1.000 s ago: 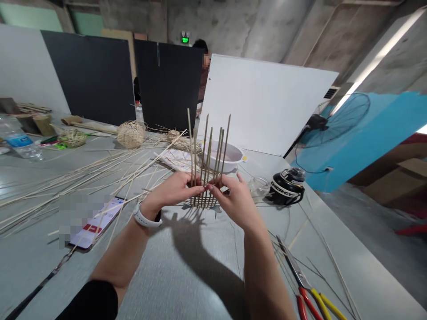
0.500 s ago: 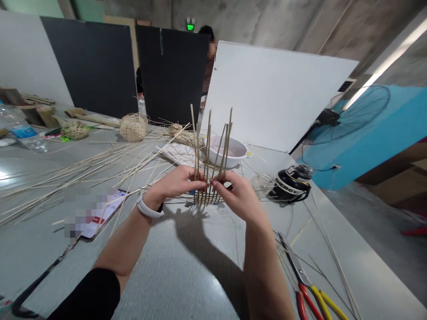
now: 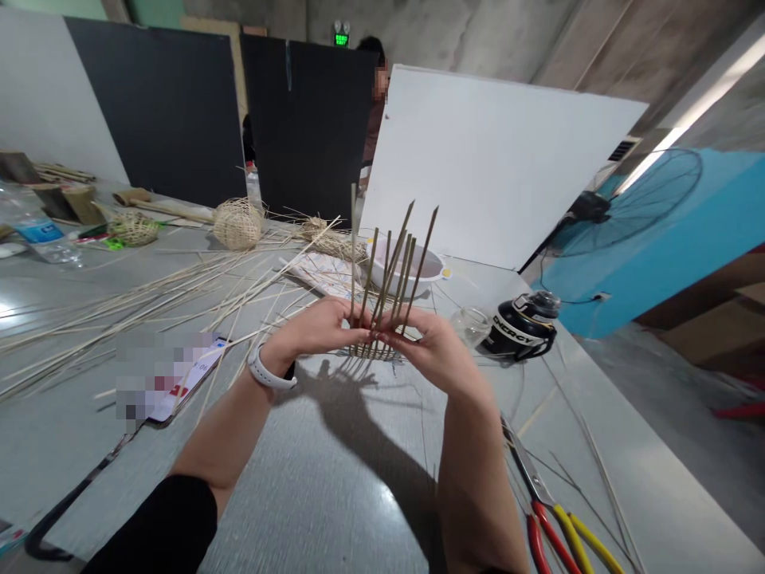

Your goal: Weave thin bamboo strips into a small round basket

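A small, partly woven bamboo basket [image 3: 374,351] stands on the grey table in front of me, several upright strips [image 3: 390,267] rising from its low woven wall. My left hand [image 3: 319,328] pinches the wall from the left with thumb and fingers. From the right, my right hand [image 3: 421,341] grips the same rim, its thumb close to the left thumb. Between the two thumbs the strips bunch together and lean to the right. Both sets of fingertips are partly hidden behind the strips. A pale watch band circles my left wrist.
Long bamboo strips [image 3: 179,307] spread across the left, near a phone [image 3: 194,383]. Scissors [image 3: 535,486] with red and yellow handles lie at right front. A black jug [image 3: 517,331], glass jar [image 3: 472,325], white basin [image 3: 418,279] and woven ball [image 3: 237,223] stand farther back.
The upright strips have shifted, and several now slant further right. My hands stay at the basket's rim, with the right hand turned slightly.
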`<state>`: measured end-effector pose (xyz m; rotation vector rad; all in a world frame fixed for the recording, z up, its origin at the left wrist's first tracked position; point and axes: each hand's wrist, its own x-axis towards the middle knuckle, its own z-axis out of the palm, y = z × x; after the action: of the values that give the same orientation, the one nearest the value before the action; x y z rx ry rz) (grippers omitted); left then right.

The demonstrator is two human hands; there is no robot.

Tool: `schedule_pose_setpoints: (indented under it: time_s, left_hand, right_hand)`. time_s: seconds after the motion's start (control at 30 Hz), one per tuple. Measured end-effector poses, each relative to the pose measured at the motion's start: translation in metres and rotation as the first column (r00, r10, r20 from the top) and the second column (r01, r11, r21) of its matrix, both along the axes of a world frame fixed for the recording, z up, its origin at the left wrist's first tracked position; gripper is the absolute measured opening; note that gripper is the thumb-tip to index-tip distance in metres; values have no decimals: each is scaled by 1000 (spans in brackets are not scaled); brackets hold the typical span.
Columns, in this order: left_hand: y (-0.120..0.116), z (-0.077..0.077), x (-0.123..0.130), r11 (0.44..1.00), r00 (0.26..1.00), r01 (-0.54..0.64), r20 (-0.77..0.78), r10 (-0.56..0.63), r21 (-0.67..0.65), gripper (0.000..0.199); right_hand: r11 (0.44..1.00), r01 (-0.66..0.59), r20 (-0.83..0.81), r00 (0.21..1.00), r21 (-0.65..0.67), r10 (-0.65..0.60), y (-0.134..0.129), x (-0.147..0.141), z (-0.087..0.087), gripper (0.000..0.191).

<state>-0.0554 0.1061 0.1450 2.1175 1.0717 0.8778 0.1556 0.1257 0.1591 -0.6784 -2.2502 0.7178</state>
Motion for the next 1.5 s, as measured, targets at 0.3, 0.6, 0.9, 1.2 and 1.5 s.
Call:
schedule_pose_setpoints:
  time_s: [0.3,0.6,0.9,1.2,1.5]
  left_hand:
    - [1,-1,2,999,1000,-27,-6,27,-39,13]
    - [-1,-5,6,993,997,-50,56,56,-104,21]
    - [0,0,7,997,995,-53,83,48,60,18]
    - [-3,4,3,998,999,-19,-36,21,57,20]
    - [-5,2,5,990,999,30,-20,-27,136,18]
  right_hand:
    - [992,-46,-56,997,118,53,1,-2,2,8]
    - [995,-52,-31,998,90,55,3,0,-1,13]
    - [995,88,-137,987,45,-81,0,0,1,10]
    - [995,78,-131,989,55,-70,-3,-1,4,12]
    - [983,2,-108,994,182,18,-9,4,8,3]
